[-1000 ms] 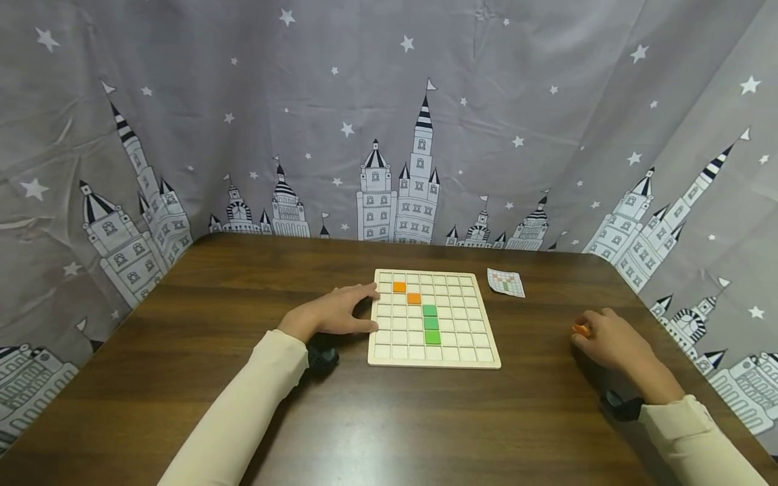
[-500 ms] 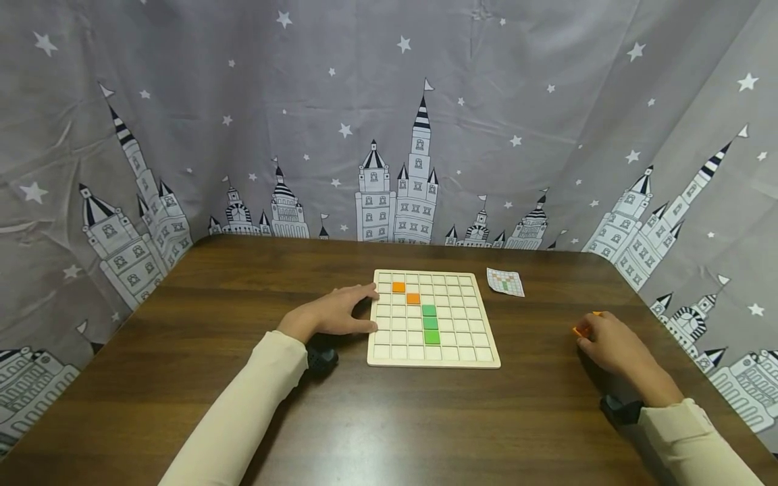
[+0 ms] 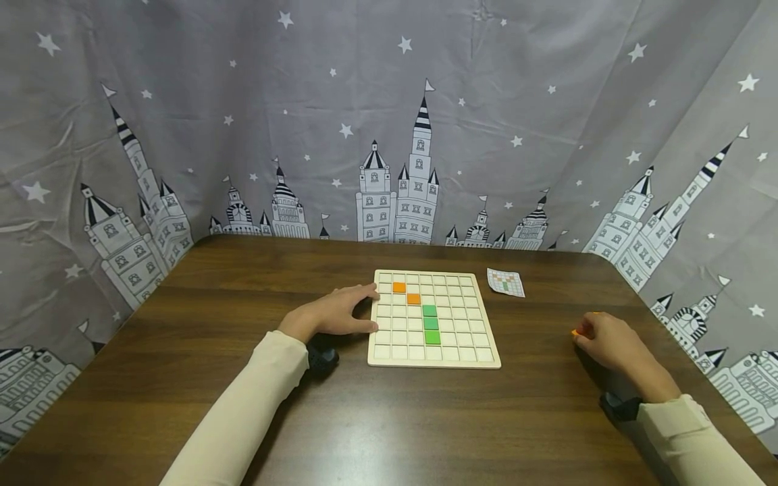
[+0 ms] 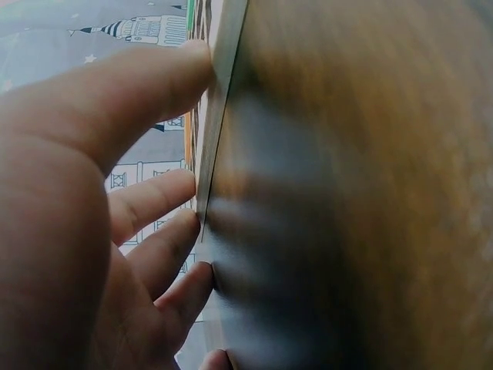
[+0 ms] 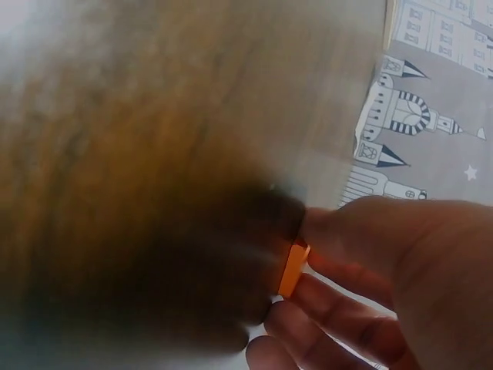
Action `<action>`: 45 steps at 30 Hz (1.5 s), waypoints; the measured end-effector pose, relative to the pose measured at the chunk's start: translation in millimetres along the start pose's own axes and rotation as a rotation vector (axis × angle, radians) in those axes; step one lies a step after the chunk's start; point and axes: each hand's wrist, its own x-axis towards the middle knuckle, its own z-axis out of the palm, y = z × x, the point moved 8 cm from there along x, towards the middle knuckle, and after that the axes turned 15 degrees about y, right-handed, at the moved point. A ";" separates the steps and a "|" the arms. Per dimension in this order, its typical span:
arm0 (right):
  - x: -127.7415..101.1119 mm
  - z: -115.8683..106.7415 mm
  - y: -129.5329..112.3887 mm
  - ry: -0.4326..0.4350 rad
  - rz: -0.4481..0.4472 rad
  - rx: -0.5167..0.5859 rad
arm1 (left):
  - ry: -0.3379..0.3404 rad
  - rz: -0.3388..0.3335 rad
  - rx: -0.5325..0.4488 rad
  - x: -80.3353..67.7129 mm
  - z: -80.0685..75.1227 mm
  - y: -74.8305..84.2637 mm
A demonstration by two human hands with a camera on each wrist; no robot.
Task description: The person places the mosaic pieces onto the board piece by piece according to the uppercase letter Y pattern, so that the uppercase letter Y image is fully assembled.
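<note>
— While the left hand (image 3: 331, 315) lies flat on the dark brown wooden table (image 3: 243, 378), what is it touching?

— Its straight fingers (image 4: 158, 77) press against the left edge of the pale square wooden grid board (image 3: 433, 317). The hand holds nothing.

— What sits in the board?

— Two small orange square tiles (image 3: 406, 292) sit near the top, one a step lower and to the right of the other. Three green square tiles (image 3: 431, 322) make a line going down, just under them.

— And the right hand (image 3: 608, 344)?

— It is well away from the board, near the right edge of the table. Its fingers and thumb pinch a small flat orange square tile (image 5: 292, 268). In the head view only a bit of that tile peeks out at the fingertips.

— Is anything else there?

— A little printed pattern card (image 3: 506, 282) lies just past the board's top right corner. A grey curtain with white castles and stars (image 3: 389, 135) hangs behind the table.
</note>
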 end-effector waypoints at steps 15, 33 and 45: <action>44.8 8.4 -38.6 0.050 -0.042 0.072 | 0.005 -0.009 0.011 -1.0 -2.3 -3.5; 104.5 62.9 -162.5 -0.055 -0.279 0.272 | -0.002 -0.018 -0.001 -0.6 0.7 -0.7; 101.3 79.6 -199.0 -0.164 -0.362 0.292 | 0.004 -0.015 0.012 -0.3 0.7 -0.4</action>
